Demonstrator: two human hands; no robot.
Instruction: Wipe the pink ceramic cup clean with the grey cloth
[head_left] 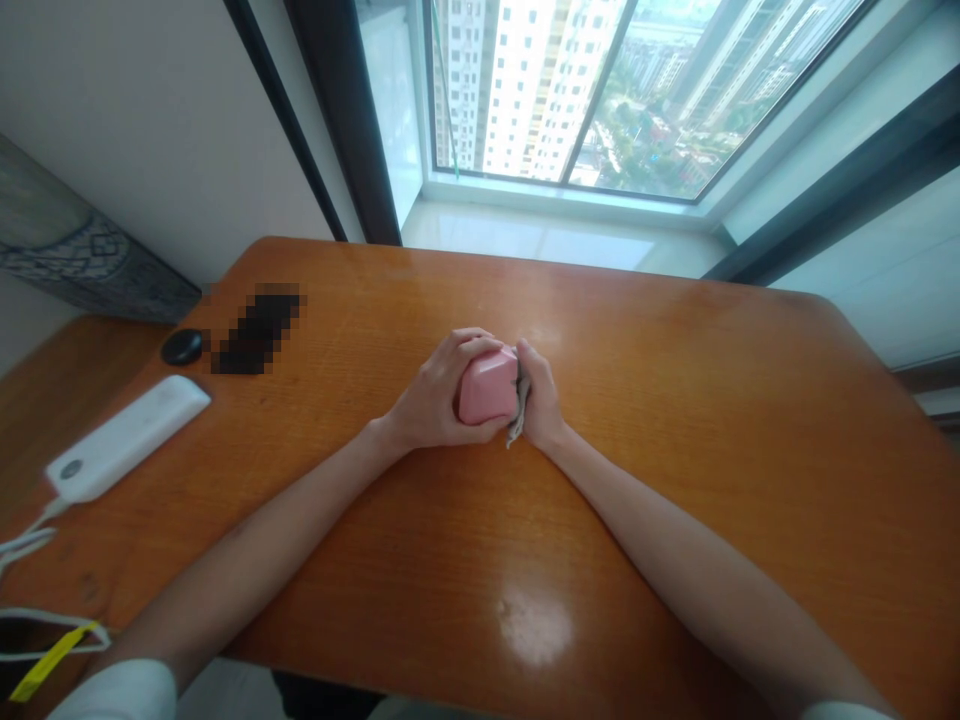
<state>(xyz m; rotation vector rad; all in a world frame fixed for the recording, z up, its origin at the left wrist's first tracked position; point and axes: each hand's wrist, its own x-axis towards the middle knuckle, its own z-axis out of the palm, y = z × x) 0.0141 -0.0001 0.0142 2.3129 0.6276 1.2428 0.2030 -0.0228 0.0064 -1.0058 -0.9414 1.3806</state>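
Observation:
My left hand [435, 395] is wrapped round a small pink rounded case [487, 388] at the middle of the orange wooden table [675, 450]. Its fingers curl over the top of the case. My right hand [541, 395] presses against the case's right side with its fingers closed on a small grey cloth [517, 420], whose end hangs down between the two hands. Both forearms rest on the table.
At the left lie a white power bank [124, 438] with a cable, a small black round object [182, 346] and a blurred dark item [259, 328]. A window [600, 90] with a sill runs behind the table. A patterned object [75, 250] stands at far left.

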